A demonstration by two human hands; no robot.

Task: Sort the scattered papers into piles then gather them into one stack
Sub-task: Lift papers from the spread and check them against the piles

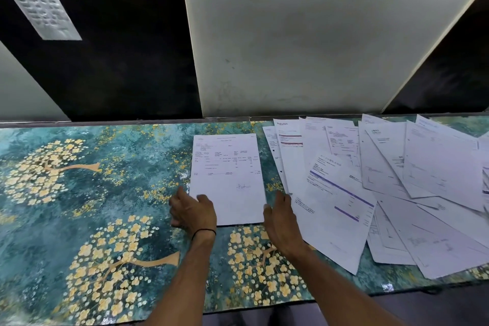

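A single printed sheet with a signature near its bottom lies flat and square on the patterned table, in the middle. My left hand rests at the sheet's lower left corner, thumb touching its edge, fingers relaxed. My right hand sits at the lower right corner with straight fingers against the edge. To the right, several scattered papers overlap in a loose fan; one with purple bars lies nearest my right hand.
The table has a teal surface with golden tree motifs and a glass top; its front edge runs close to me. A wall with dark and white panels stands right behind the table.
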